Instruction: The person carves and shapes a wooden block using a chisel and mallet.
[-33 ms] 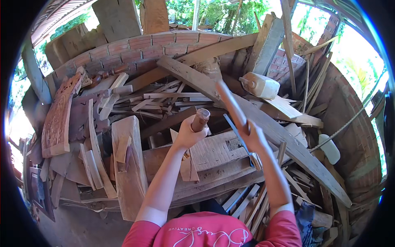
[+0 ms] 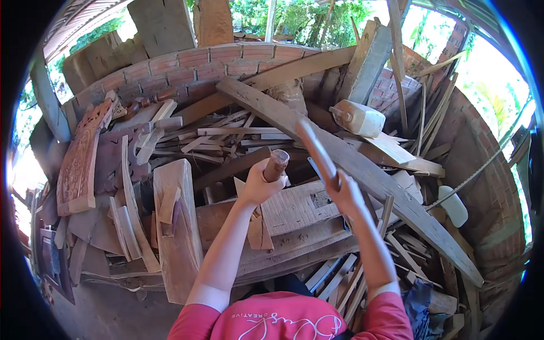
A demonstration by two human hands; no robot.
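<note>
The left hand is clamped around a short round wooden handle, upright over a pale carved plank near the middle of the scrap-wood pile. Just to its right, the right hand grips a long wooden stick, blurred and slanting up to the far left. Farther right, a cream plastic jug lies on its side on a long diagonal beam before the curved brick wall.
</note>
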